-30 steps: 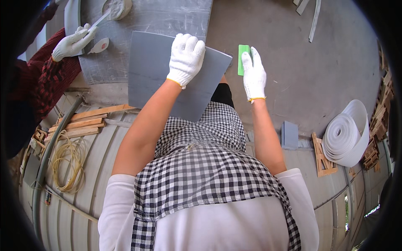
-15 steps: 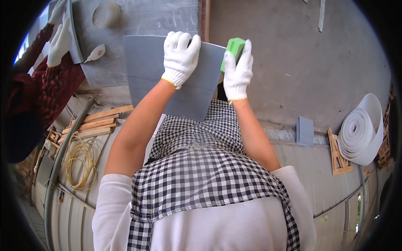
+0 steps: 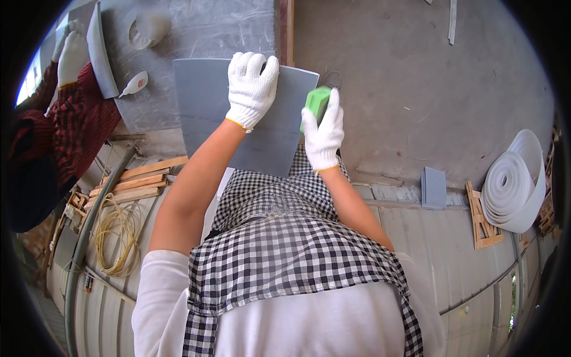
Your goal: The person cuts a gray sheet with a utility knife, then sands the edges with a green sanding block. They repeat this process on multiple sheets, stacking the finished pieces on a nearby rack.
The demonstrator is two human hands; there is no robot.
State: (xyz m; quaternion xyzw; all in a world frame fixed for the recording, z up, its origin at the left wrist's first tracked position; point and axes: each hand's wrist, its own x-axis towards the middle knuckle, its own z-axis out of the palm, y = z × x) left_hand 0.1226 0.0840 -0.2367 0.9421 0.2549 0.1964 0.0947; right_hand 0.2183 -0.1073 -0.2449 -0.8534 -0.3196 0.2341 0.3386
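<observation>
A flat grey panel (image 3: 205,101) extends in front of me over the edge of the work table. My left hand (image 3: 253,86), in a white knit glove, lies on it with fingers curled at its far edge; the fingertips are hidden. Beside the panel's right edge, my right hand (image 3: 323,132), gloved alike, is closed around a green block (image 3: 316,102) with a dark side face. The block is close against that edge; whether it touches all along cannot be seen.
At the left, a co-worker's gloved hand (image 3: 72,58) is near a curved pale panel (image 3: 102,53). A white squeeze bottle (image 3: 135,83) lies on the table (image 3: 196,27). Wooden strips (image 3: 134,181), coiled hose (image 3: 116,235), white foam roll (image 3: 508,187) and grey sheets (image 3: 433,187) lie around.
My right hand has drawn the green block toward me along the panel's right edge. My left hand stays on the panel. The co-worker's hands have shifted slightly.
</observation>
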